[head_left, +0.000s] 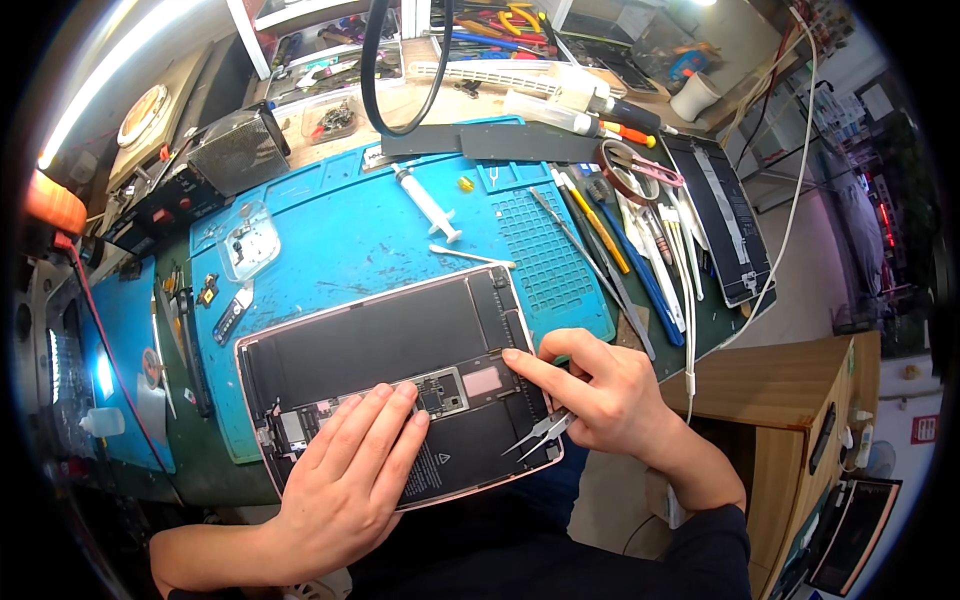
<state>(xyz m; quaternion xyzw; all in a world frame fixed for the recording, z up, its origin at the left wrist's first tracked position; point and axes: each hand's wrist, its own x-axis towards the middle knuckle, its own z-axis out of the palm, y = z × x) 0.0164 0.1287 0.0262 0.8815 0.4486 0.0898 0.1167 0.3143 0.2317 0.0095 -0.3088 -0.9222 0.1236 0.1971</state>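
Observation:
An opened tablet (375,325) with a pink rim lies at the near edge of the blue mat, its dark batteries and circuit board (440,391) bare. My left hand (350,458) rests flat across the middle of it, fingers stretched out side by side, covering part of the board. With its index fingertip my right hand (605,400) touches the tablet's inside near the right end of the board strip. Metal tweezers (542,432) are tucked in that hand's curled fingers, their tips apart over the tablet's lower right corner.
On the blue mat (330,230) lie a syringe (427,205), a cotton swab (472,256) and a clear tray of small parts (249,241). Several tools, including a yellow pen-like one (597,222), lie right. Another opened tablet (718,215) sits beyond. A white cable (800,180) hangs at right.

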